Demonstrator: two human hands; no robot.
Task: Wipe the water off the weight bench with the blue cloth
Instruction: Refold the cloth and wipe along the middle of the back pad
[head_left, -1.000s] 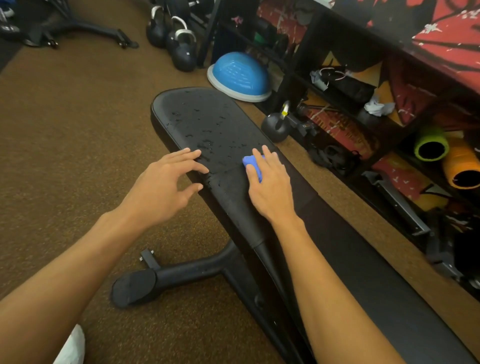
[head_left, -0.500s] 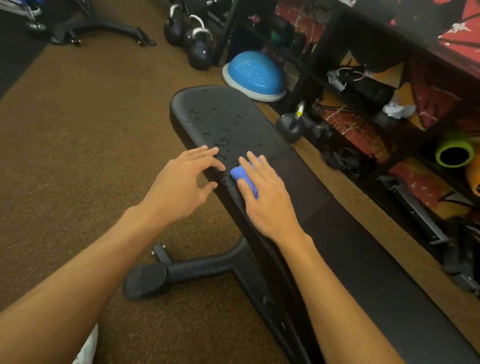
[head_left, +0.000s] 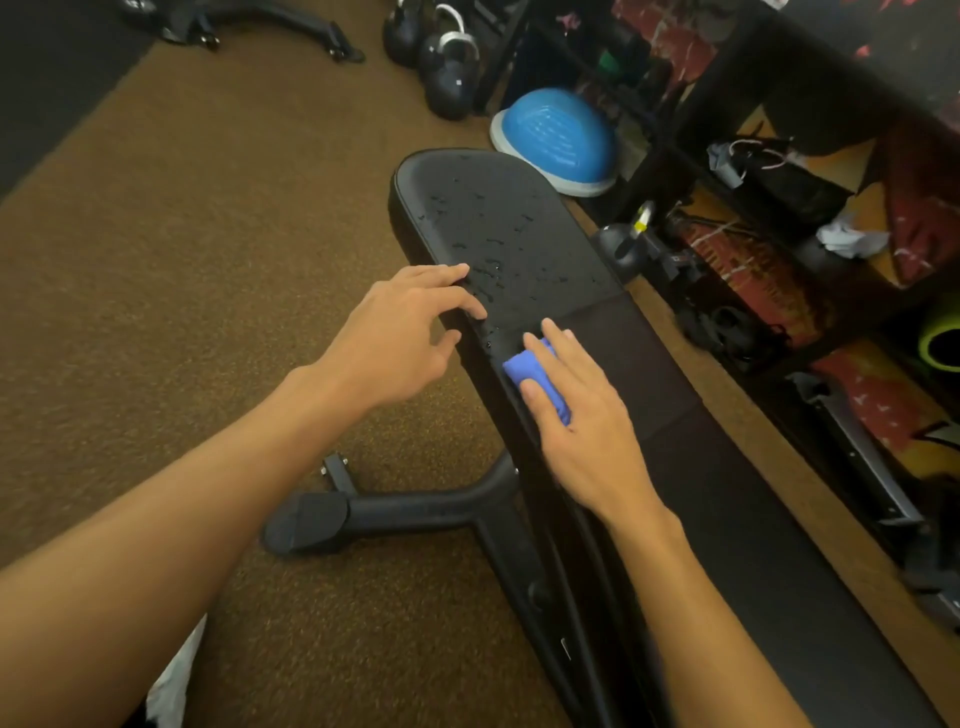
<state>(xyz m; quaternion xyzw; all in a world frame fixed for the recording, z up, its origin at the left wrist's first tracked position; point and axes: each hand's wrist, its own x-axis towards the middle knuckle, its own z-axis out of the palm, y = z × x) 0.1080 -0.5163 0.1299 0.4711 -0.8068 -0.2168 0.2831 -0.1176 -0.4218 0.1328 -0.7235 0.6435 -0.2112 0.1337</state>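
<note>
The black weight bench (head_left: 524, 218) runs from the bottom right up to the middle of the head view. Water drops dot its far pad. My right hand (head_left: 582, 415) lies flat on the blue cloth (head_left: 530, 371) and presses it onto the bench near the pad seam and the left edge. Most of the cloth is hidden under the palm. My left hand (head_left: 400, 332) is spread at the bench's left edge, its fingertips touching the pad rim and holding nothing.
The bench's black foot bar (head_left: 384, 514) sticks out left over brown carpet. A blue half-ball trainer (head_left: 558, 137) and kettlebells (head_left: 447, 62) stand beyond the bench. A dark storage rack (head_left: 779, 218) full of gear runs along the right.
My right hand slid the cloth toward me and to the bench's left edge. The left hand stayed at the pad's rim. My head moved left, so the bench shifted right in view.
</note>
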